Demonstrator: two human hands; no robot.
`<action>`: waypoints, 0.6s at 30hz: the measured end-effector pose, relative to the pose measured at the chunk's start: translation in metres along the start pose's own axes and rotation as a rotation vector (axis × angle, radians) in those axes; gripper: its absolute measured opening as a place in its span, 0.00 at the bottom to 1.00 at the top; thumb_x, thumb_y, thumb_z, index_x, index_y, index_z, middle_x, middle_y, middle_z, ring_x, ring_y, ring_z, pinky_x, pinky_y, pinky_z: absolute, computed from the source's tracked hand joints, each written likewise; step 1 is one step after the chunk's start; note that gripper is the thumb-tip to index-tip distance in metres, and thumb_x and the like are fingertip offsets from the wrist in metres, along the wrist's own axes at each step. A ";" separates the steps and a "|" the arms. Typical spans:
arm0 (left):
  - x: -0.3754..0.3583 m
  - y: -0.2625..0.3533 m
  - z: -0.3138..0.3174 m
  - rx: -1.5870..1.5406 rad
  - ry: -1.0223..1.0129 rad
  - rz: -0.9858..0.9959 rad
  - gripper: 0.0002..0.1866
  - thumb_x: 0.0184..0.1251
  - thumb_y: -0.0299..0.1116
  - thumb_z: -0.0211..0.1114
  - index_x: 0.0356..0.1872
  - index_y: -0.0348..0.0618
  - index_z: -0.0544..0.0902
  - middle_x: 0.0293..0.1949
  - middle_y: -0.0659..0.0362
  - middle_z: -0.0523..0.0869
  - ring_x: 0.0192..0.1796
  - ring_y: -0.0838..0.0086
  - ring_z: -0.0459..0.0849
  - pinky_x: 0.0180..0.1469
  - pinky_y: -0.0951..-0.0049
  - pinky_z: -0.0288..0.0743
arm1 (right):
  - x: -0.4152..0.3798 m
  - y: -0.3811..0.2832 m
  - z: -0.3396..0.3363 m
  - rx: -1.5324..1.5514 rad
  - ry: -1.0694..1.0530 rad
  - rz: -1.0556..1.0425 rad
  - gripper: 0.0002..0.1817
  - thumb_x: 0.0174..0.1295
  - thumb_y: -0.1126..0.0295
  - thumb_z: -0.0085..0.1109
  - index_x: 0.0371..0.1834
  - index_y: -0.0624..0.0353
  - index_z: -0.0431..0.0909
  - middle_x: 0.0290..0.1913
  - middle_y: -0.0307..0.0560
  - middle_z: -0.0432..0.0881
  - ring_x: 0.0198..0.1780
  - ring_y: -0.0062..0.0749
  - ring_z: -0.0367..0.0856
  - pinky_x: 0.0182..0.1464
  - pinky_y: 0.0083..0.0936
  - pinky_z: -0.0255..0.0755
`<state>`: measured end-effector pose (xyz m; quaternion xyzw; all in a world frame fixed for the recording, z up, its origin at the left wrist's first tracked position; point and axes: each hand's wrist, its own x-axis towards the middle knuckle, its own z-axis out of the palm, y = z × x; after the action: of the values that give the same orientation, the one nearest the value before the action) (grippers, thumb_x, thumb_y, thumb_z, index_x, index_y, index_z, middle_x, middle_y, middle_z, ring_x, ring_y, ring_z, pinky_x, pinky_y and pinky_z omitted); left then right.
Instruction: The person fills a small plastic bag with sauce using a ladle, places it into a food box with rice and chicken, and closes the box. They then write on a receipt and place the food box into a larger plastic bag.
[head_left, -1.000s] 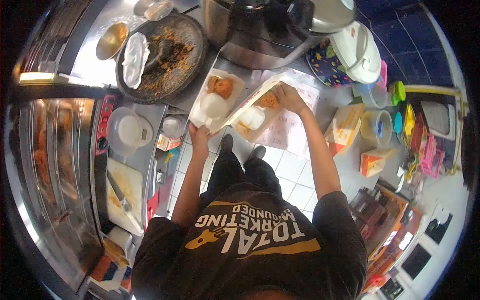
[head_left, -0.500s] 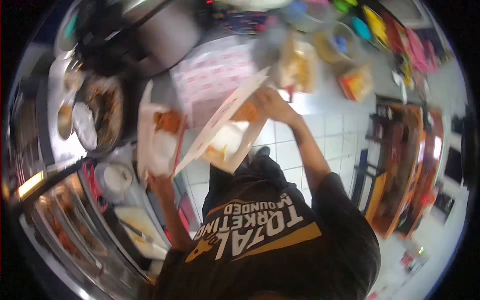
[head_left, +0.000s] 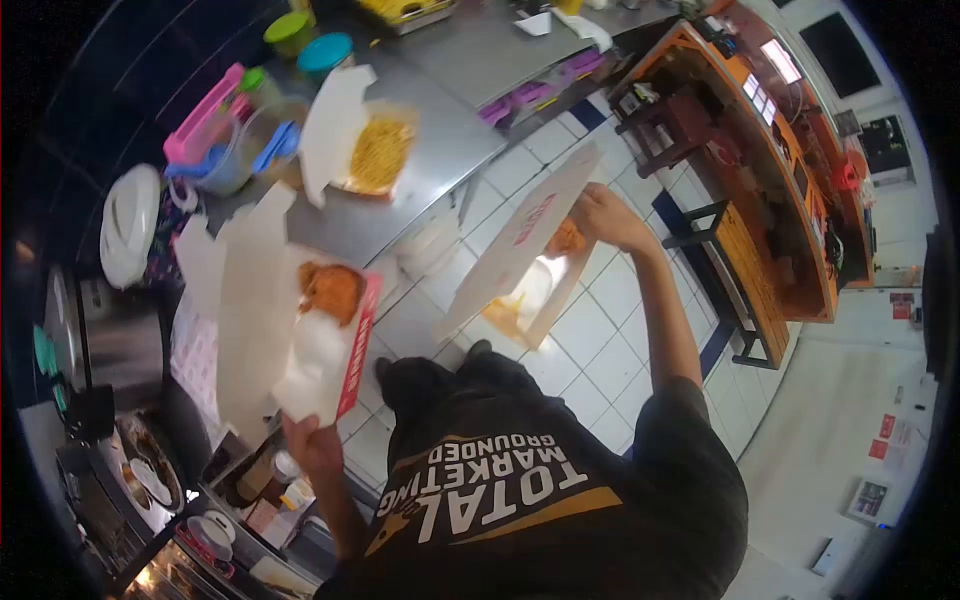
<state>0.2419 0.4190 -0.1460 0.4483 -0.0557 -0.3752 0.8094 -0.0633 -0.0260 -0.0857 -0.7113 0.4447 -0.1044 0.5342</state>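
In the head view my left hand (head_left: 313,442) grips the near end of an open takeout box (head_left: 238,320), its lid raised. Inside lie a piece of fried chicken (head_left: 335,292) and a white mound (head_left: 314,352), perhaps wrapped rice. My right hand (head_left: 610,217) holds a second takeout box (head_left: 520,235) by its far end, over the tiled floor. Its lid stands half raised. Fried chicken (head_left: 567,238), a white mound (head_left: 541,284) and some yellowish food (head_left: 510,303) show in it. Both hands are closed on the cardboard, with some fingers hidden.
A steel counter (head_left: 450,125) carries another open box of noodles (head_left: 382,152), plastic tubs (head_left: 325,52) and a pink basket (head_left: 203,115). A pan (head_left: 150,460) sits at lower left. A wooden bench (head_left: 750,285) and a wooden counter (head_left: 720,130) stand right.
My view has swung to the right, away from the stove. Both boxes are still in my hands and now further apart, the right one held out over the floor.
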 end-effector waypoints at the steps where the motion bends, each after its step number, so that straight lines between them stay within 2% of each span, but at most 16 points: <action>1: 0.018 -0.022 0.041 -0.008 -0.041 -0.043 0.37 0.58 0.24 0.57 0.73 0.29 0.64 0.68 0.43 0.75 0.70 0.52 0.76 0.72 0.51 0.72 | 0.007 0.022 -0.042 -0.075 0.033 -0.014 0.20 0.79 0.60 0.45 0.45 0.69 0.80 0.40 0.47 0.84 0.43 0.29 0.80 0.47 0.30 0.75; 3: 0.047 -0.063 0.115 -0.030 -0.126 -0.107 0.37 0.58 0.24 0.56 0.73 0.32 0.65 0.68 0.44 0.76 0.68 0.52 0.79 0.66 0.48 0.78 | 0.036 0.063 -0.117 -0.238 0.107 -0.063 0.21 0.78 0.60 0.46 0.46 0.70 0.81 0.41 0.48 0.84 0.44 0.29 0.80 0.48 0.30 0.75; 4: 0.065 -0.085 0.147 -0.038 -0.171 -0.135 0.36 0.59 0.24 0.56 0.74 0.33 0.65 0.68 0.45 0.77 0.67 0.52 0.80 0.63 0.47 0.81 | 0.038 0.052 -0.145 -0.158 0.182 0.038 0.22 0.77 0.59 0.48 0.49 0.71 0.81 0.41 0.47 0.85 0.43 0.30 0.80 0.47 0.30 0.75; 7: 0.132 -0.156 0.211 -0.020 -0.190 -0.182 0.36 0.60 0.25 0.57 0.74 0.35 0.65 0.66 0.46 0.78 0.63 0.53 0.84 0.54 0.47 0.87 | 0.089 0.096 -0.228 -0.103 0.302 0.000 0.22 0.77 0.58 0.50 0.50 0.71 0.81 0.41 0.45 0.84 0.43 0.30 0.80 0.45 0.29 0.75; 8: 0.153 -0.180 0.228 -0.005 -0.173 -0.196 0.35 0.60 0.25 0.57 0.73 0.36 0.66 0.66 0.46 0.79 0.61 0.53 0.85 0.51 0.47 0.88 | 0.109 0.108 -0.259 -0.068 0.257 0.059 0.23 0.77 0.58 0.51 0.53 0.72 0.81 0.43 0.46 0.84 0.45 0.31 0.80 0.45 0.29 0.75; 12: 0.247 -0.265 0.309 0.019 -0.180 -0.132 0.35 0.61 0.26 0.58 0.73 0.37 0.66 0.64 0.48 0.80 0.60 0.55 0.85 0.53 0.48 0.88 | 0.209 0.134 -0.365 0.029 0.364 0.137 0.24 0.77 0.56 0.49 0.54 0.71 0.80 0.43 0.47 0.84 0.44 0.30 0.80 0.46 0.27 0.75; 15: 0.312 -0.324 0.339 -0.030 -0.131 -0.127 0.33 0.62 0.27 0.58 0.72 0.38 0.67 0.63 0.48 0.81 0.58 0.55 0.86 0.53 0.50 0.87 | 0.287 0.151 -0.443 -0.345 0.298 0.076 0.27 0.78 0.56 0.48 0.63 0.72 0.76 0.52 0.55 0.85 0.53 0.40 0.81 0.58 0.33 0.75; 18: 0.368 -0.346 0.400 -0.013 -0.038 -0.047 0.31 0.62 0.26 0.59 0.70 0.39 0.70 0.60 0.49 0.84 0.53 0.56 0.89 0.55 0.52 0.87 | 0.367 0.156 -0.496 -0.113 0.300 0.089 0.28 0.78 0.55 0.46 0.63 0.74 0.77 0.56 0.60 0.84 0.56 0.43 0.80 0.63 0.34 0.71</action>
<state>0.1404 -0.2060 -0.2653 0.4370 -0.0580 -0.4028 0.8021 -0.2404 -0.6356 -0.1367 -0.6962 0.5558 -0.1606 0.4249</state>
